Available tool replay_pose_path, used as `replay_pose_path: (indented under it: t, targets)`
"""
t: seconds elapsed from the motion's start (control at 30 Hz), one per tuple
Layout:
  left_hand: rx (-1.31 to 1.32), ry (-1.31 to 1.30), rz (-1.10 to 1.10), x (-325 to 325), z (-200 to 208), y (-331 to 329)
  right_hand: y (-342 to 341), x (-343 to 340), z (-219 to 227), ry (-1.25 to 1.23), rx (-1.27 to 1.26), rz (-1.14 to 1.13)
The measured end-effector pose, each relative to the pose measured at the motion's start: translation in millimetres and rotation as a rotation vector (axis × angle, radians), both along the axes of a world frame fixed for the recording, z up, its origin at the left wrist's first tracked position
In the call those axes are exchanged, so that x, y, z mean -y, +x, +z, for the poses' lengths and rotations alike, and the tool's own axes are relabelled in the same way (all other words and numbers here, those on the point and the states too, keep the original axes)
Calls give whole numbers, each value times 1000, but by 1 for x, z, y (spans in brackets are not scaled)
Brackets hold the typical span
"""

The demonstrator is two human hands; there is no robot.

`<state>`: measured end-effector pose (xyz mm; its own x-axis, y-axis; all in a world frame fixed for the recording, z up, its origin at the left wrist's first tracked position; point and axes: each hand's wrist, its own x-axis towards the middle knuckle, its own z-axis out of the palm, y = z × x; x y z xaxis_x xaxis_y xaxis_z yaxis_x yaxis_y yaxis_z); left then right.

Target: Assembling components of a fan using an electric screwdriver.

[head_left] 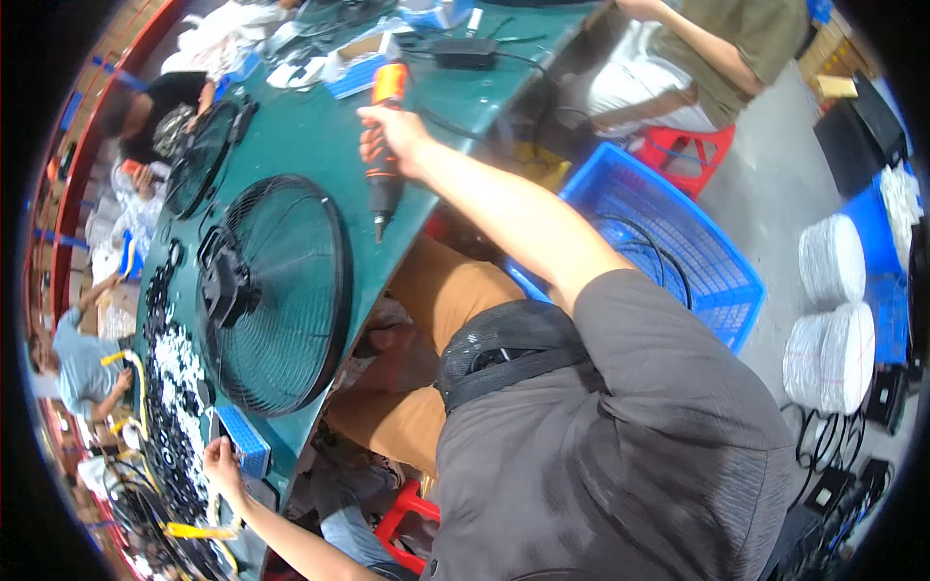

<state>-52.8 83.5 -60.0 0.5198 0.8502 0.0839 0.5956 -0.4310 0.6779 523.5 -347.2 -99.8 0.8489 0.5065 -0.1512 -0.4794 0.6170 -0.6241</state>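
Note:
My right hand is wrapped around an orange-and-black power screwdriver, held over the green table with its bit toward me. Left of that tool, a black wire fan grille stands on the tabletop, a dark motor housing at its centre. My left hand is beside a blue box at the edge of a pile of small black and white parts. Its fingers are pinched together; whatever is between them is too small to make out.
A second fan lies farther along the table, near a white-and-blue carton and a black power adapter. Right of me are a blue plastic basket holding a black cable and a red stool with a person seated. Others work across the table.

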Motion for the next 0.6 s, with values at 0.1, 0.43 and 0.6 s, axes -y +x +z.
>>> replay_pose_path:
  t: [0.1,0.43,0.6]
  targets:
    - [310,-45,2,42,9,6,0,2,0,-97,48,3]
    - [1212,-540,0,236,0,57,1,4,-4,-23,152,69]
    - [1220,-963,-355,303,-16,110,-6,7,20,-49,43,60]
